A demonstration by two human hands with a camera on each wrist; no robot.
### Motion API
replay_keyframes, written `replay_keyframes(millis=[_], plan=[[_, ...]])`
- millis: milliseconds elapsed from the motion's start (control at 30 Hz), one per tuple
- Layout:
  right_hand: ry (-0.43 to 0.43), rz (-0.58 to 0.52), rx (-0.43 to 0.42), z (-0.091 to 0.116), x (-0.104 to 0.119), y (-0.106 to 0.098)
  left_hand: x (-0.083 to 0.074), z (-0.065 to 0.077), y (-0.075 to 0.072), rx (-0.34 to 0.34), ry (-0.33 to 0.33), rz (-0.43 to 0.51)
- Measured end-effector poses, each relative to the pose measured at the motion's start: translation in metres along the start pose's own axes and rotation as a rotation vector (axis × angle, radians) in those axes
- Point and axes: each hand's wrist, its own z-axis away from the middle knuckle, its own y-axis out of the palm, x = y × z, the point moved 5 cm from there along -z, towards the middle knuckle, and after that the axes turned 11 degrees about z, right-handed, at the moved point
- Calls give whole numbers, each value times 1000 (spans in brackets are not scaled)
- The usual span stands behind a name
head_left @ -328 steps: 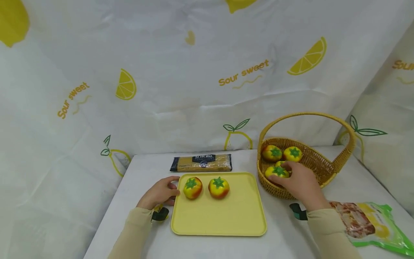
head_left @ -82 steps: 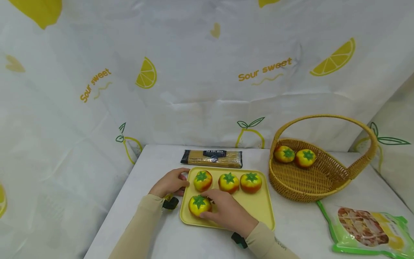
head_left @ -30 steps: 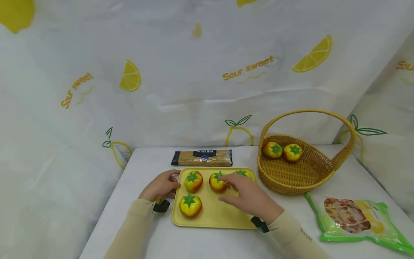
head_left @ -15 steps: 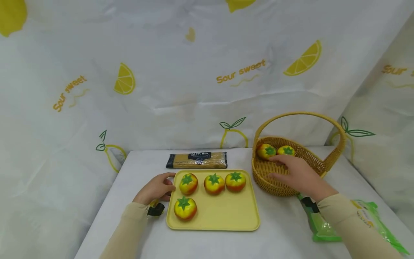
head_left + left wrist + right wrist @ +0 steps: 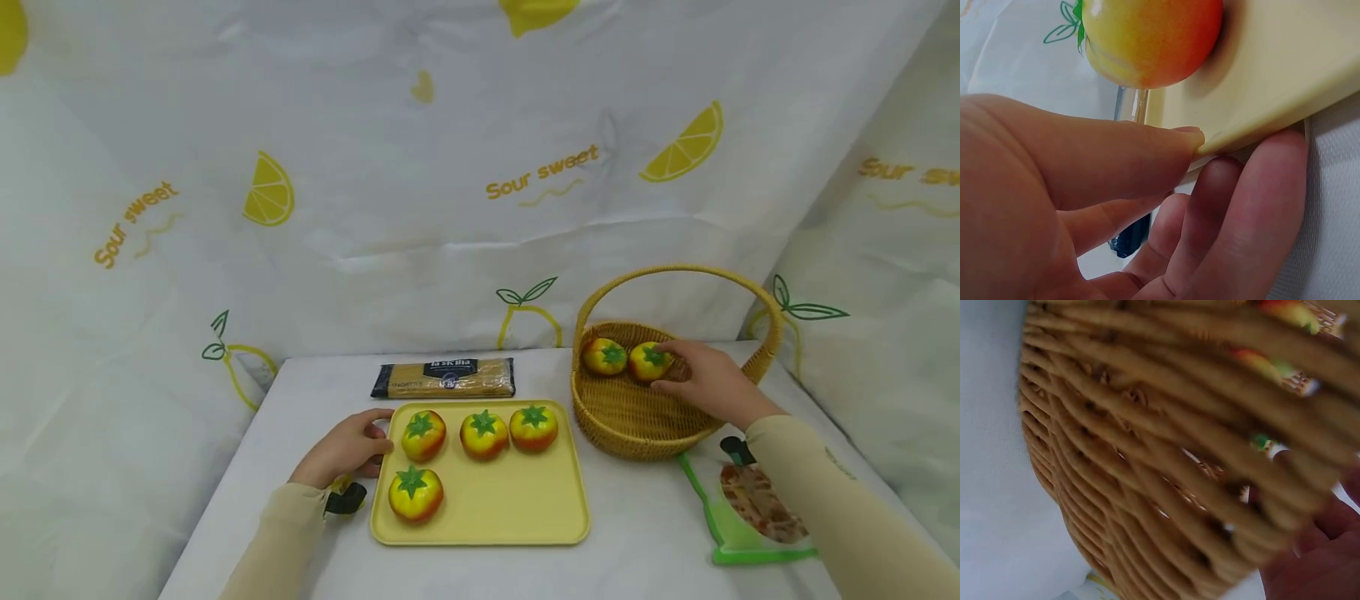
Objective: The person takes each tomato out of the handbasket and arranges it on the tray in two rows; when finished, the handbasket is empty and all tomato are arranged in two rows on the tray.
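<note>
In the head view my left hand (image 5: 341, 450) is at the left edge of a yellow tray (image 5: 510, 508). The left wrist view shows its thumb on the tray's rim (image 5: 1260, 134) and fingers beneath. Several shiny yellow-red tomatoes with green star-shaped tops lie on the tray, one of them (image 5: 416, 494) at the front left. My right hand (image 5: 712, 379) reaches into a wicker basket (image 5: 637, 425), thumb and fingers around the right-hand tomato (image 5: 647, 363). Another tomato (image 5: 602, 357) sits left of it. The basket's woven wall (image 5: 1147, 444) hides most of the right fingers in the right wrist view.
A pack of spaghetti (image 5: 446, 379) lies behind the tray. A green-edged food bag (image 5: 757, 508) lies in front of the basket, partly under the right forearm. The basket's tall handle (image 5: 675, 268) arches above it. A lemon-print cloth (image 5: 420, 208) hangs behind the table.
From the tray, where it set down a tomato at the front left, my right hand has moved right into the basket and closed around a tomato. My left hand has stayed at the tray's edge.
</note>
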Motion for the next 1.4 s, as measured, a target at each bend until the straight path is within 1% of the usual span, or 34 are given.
replay_keyframes(millis=[67,167,367,467,633,833,967,1067,1167,1400], plan=[[9,-3,11,-5,-5,4,0,1,1,6,3,9],[1,-6,13,-12,-10,9,0,0,1,6,5,18],[-16,-7,24,-21,-13,18,2,-1,0,-6,-3,18],[-16,1,33,-23,-14,19,0,0,0,-11,-3,18],[-12,-5,27,-24,-15,21,-2,1,-1,-29,1,10],[3,-44,27,-25,-21,31,1,2,0,-29,-9,4],[14,-44,21,-28,-23,33,0,1,0,-34,6,10],[26,-39,18,-27,-23,33,1,0,0,-37,9,14],[34,-38,20,-25,-23,33,2,0,0,-41,-3,12],[26,-44,15,-15,-17,28,1,1,1,-30,-3,-8]])
